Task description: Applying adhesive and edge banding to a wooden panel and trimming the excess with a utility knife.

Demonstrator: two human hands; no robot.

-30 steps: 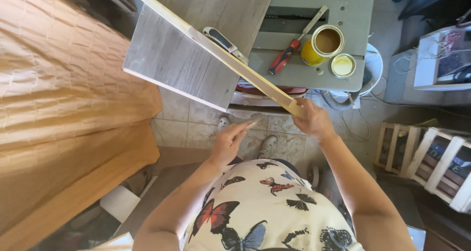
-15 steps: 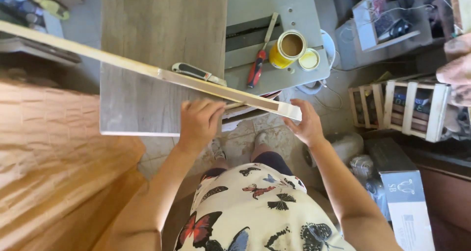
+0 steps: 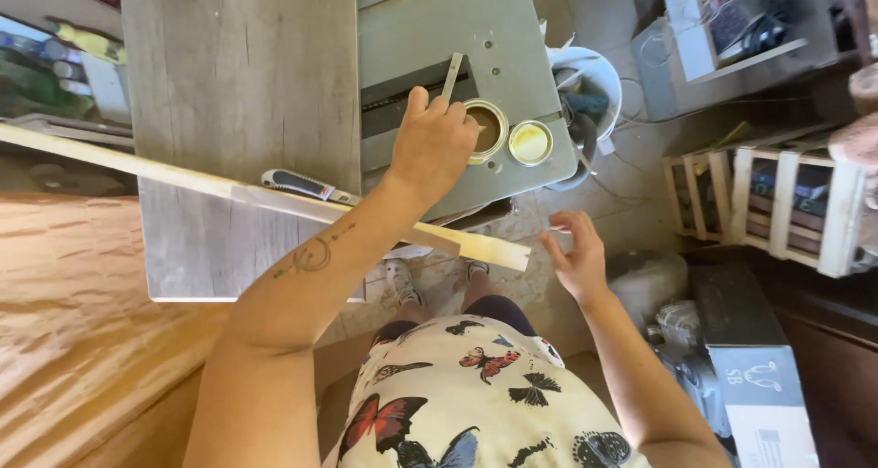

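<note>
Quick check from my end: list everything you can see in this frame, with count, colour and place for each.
Wooden strip: 1, pale, lying across the grey board, its end past the edge.
Grey board: 1, grey woodgrain, upper left.
Utility knife: 1, grey and black, on the board beside the strip.
Grey table: 1, grey-green, top centre.
Open can: 1, yellow rim, brownish inside, on the table.
Lid: 1, yellowish, right of the can.
Flat stick: 1, pale, rising above the left hand.
White bucket: 1, right of the table.
Wooden crates: pale slats, right; count unclear.
Orange cloth: 1, lower left.
Left hand: at the stick beside the can.
Right hand: open, near the strip's end.
</note>
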